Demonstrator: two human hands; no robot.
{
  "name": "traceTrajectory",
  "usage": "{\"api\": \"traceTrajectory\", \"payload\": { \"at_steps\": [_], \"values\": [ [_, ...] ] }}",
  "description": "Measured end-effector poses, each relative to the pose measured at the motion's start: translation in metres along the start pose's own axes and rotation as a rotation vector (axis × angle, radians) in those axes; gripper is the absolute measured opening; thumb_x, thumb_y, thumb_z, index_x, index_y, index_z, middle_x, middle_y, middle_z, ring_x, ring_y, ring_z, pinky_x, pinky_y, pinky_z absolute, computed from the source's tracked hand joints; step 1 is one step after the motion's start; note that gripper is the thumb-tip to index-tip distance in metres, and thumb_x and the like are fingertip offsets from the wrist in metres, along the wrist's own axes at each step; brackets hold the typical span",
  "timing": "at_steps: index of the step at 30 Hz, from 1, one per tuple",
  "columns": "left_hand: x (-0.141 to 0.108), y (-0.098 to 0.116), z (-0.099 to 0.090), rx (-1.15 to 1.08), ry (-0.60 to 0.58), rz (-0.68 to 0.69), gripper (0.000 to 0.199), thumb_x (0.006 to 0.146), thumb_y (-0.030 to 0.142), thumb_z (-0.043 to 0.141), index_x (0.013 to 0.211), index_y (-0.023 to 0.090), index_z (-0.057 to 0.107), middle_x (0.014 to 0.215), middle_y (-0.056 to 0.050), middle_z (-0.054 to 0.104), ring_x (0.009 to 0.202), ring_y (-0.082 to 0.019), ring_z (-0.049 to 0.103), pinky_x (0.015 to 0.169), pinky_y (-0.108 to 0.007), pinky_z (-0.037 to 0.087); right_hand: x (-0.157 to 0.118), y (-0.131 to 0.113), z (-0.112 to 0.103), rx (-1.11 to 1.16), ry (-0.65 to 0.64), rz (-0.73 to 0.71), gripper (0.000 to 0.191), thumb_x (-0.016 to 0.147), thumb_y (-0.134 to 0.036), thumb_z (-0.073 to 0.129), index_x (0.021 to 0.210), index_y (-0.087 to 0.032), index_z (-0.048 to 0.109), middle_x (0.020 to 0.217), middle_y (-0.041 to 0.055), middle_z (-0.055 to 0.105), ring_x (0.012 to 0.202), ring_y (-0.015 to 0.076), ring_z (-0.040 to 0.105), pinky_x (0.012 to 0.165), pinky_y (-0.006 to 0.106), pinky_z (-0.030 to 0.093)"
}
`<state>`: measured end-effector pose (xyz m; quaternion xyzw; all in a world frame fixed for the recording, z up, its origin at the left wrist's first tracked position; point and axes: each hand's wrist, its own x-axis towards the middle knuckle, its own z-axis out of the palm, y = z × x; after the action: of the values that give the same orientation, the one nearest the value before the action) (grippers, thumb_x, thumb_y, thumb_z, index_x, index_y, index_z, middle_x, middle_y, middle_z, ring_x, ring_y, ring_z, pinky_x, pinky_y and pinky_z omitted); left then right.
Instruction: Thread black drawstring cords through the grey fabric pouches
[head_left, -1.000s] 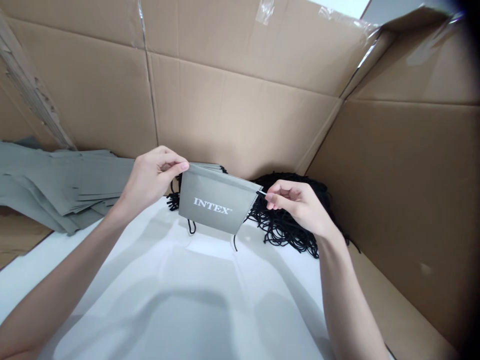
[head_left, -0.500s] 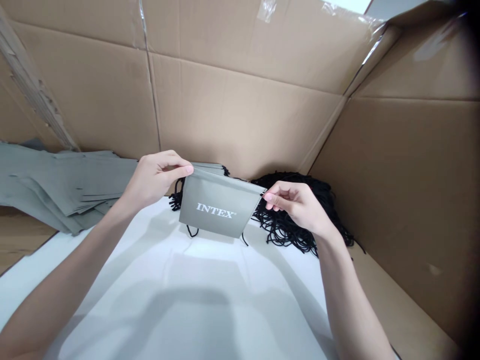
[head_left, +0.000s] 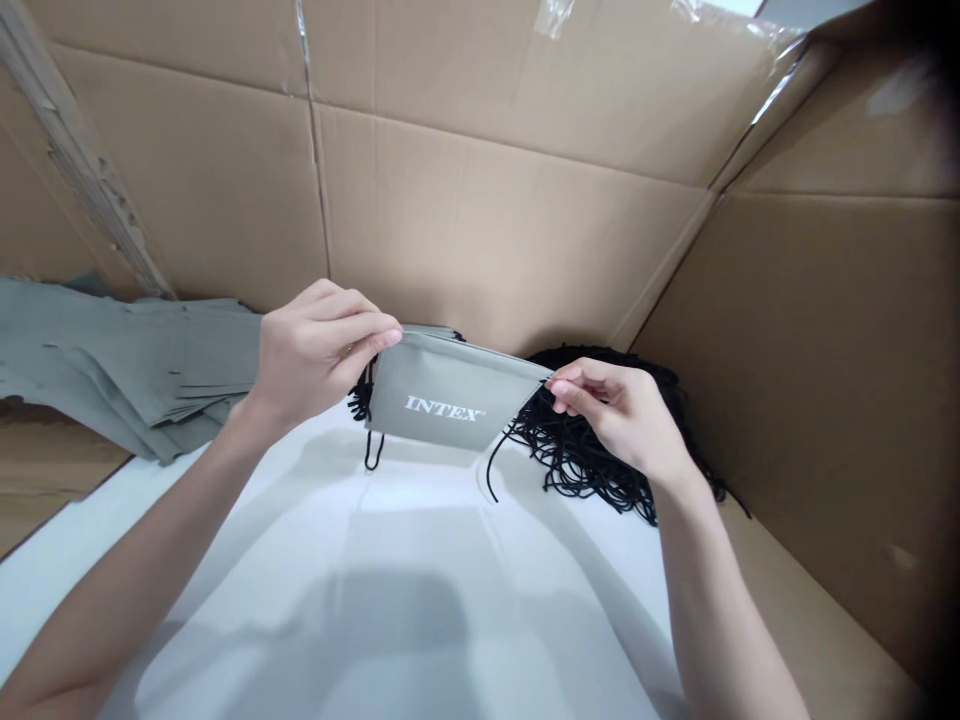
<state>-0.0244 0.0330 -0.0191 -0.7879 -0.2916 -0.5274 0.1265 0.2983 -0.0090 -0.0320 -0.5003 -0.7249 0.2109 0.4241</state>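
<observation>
From where I stand, the nearest thing is the white bench (head_left: 405,540), with soft grey shadows spread over its near half. Two bare forearms reach across it, one from the near left and one from the near right.

Between the hands, above the middle of the bench, is a grey pouch (head_left: 439,385) with INTEX printed in white on the side facing the person. The left hand (head_left: 326,350) has its upper left corner pinched between thumb and fingers. The right hand (head_left: 607,405) is closed down to a narrow pinch at the upper right corner; whether a small tool is tucked in those fingertips, I can't make out. The top edge is drawn out straight between them and slopes down to the right. A black cord loop (head_left: 373,462) dangles below the lower left corner, and a loose cord end (head_left: 491,475) curves down by the right edge; where either one is fixed is hidden from me.

Beyond the right hand lies a tangled heap of black cords (head_left: 585,465). Just behind the pouch a few stacked grey pieces (head_left: 431,331) peek out, mostly covered. Over on the far left, grey sheets (head_left: 157,350) lie overlapping in a loose pile. At the far side stands a creased cardboard wall (head_left: 487,220), a strip of clear tape (head_left: 555,18) high on it, meeting another cardboard panel (head_left: 840,350) on the right.
</observation>
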Motion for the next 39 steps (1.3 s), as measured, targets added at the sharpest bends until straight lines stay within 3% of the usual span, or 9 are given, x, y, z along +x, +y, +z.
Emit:
{"api": "traceTrajectory", "payload": {
  "at_steps": [4, 10, 13, 15, 19, 25, 29, 34, 39],
  "values": [
    [-0.001, -0.008, -0.002, -0.03, -0.008, 0.104, 0.016, 0.091, 0.021, 0.064, 0.081, 0.025, 0.076, 0.08, 0.0, 0.074, 0.074, -0.017, 0.059, 0.069, -0.031, 0.048, 0.001, 0.002, -0.003, 0.257, -0.21, 0.135, 0.029, 0.08, -0.045, 0.076, 0.083, -0.016, 0.074, 0.062, 0.0026, 0.064, 0.058, 0.0138, 0.052, 0.056, 0.027, 0.041],
    [-0.021, -0.003, -0.013, -0.16, -0.251, -0.113, 0.016, 0.094, 0.023, 0.06, 0.085, 0.02, 0.072, 0.088, -0.001, 0.071, 0.081, -0.014, 0.064, 0.072, -0.025, 0.049, -0.012, 0.008, 0.001, 0.534, -0.423, 0.37, 0.027, 0.084, -0.042, 0.074, 0.081, -0.015, 0.069, 0.056, -0.0027, 0.049, 0.052, 0.009, 0.037, 0.051, 0.025, 0.028],
    [-0.039, 0.007, -0.024, -0.193, -0.334, -0.202, 0.014, 0.095, 0.023, 0.06, 0.086, 0.021, 0.071, 0.091, 0.0, 0.072, 0.084, -0.013, 0.065, 0.064, -0.02, 0.048, -0.031, 0.005, 0.01, 0.547, -0.502, 0.437, 0.027, 0.087, -0.042, 0.07, 0.082, -0.016, 0.066, 0.059, -0.0026, 0.047, 0.056, 0.0101, 0.038, 0.056, 0.025, 0.03],
    [-0.049, 0.016, -0.032, -0.208, -0.364, -0.198, 0.012, 0.094, 0.02, 0.06, 0.088, 0.021, 0.07, 0.091, 0.0, 0.072, 0.084, -0.012, 0.066, 0.064, -0.018, 0.049, -0.047, -0.001, 0.017, 0.514, -0.476, 0.448, 0.028, 0.09, -0.043, 0.066, 0.081, -0.017, 0.064, 0.06, -0.0031, 0.043, 0.059, 0.0111, 0.037, 0.059, 0.025, 0.032],
    [-0.068, 0.031, -0.048, -0.233, -0.371, -0.137, 0.012, 0.092, 0.01, 0.062, 0.088, 0.02, 0.067, 0.085, 0.002, 0.072, 0.076, -0.01, 0.066, 0.07, -0.018, 0.051, -0.084, -0.019, 0.031, 0.346, -0.244, 0.477, 0.036, 0.092, -0.053, 0.059, 0.079, -0.02, 0.057, 0.067, -0.0023, 0.045, 0.059, 0.012, 0.035, 0.054, 0.025, 0.03],
    [-0.089, 0.04, -0.062, -0.314, -0.434, -0.265, 0.013, 0.093, 0.01, 0.059, 0.088, 0.019, 0.066, 0.082, 0.0, 0.07, 0.073, -0.01, 0.064, 0.06, -0.018, 0.048, -0.124, -0.031, 0.043, 0.244, -0.197, 0.489, 0.038, 0.094, -0.053, 0.055, 0.077, -0.02, 0.059, 0.066, -0.0014, 0.043, 0.059, 0.0134, 0.037, 0.052, 0.026, 0.028],
    [-0.096, 0.04, -0.067, -0.437, -0.562, -0.426, 0.016, 0.097, 0.02, 0.056, 0.089, 0.021, 0.07, 0.084, -0.001, 0.071, 0.074, -0.012, 0.065, 0.063, -0.02, 0.051, -0.127, -0.023, 0.055, 0.389, -0.101, 0.562, 0.042, 0.087, -0.057, 0.061, 0.07, -0.019, 0.058, 0.06, -0.0048, 0.03, 0.054, 0.0111, 0.021, 0.051, 0.027, 0.019],
    [-0.102, 0.042, -0.069, -0.559, -0.604, -0.48, 0.019, 0.098, 0.026, 0.055, 0.102, 0.025, 0.074, 0.102, -0.006, 0.072, 0.094, -0.019, 0.066, 0.08, -0.027, 0.054, -0.121, -0.015, 0.064, 0.55, -0.152, 0.659, 0.035, 0.087, -0.05, 0.059, 0.07, -0.019, 0.058, 0.055, -0.0082, 0.015, 0.053, 0.0117, 0.01, 0.053, 0.029, 0.014],
    [-0.106, 0.043, -0.069, -0.554, -0.596, -0.604, 0.015, 0.094, 0.028, 0.062, 0.096, 0.027, 0.076, 0.088, 0.0, 0.075, 0.077, -0.015, 0.069, 0.071, -0.022, 0.055, -0.122, -0.013, 0.064, 0.526, -0.219, 0.642, 0.031, 0.09, -0.044, 0.053, 0.071, -0.02, 0.057, 0.053, -0.0072, 0.02, 0.053, 0.0119, 0.013, 0.054, 0.03, 0.014]
  ]
}}
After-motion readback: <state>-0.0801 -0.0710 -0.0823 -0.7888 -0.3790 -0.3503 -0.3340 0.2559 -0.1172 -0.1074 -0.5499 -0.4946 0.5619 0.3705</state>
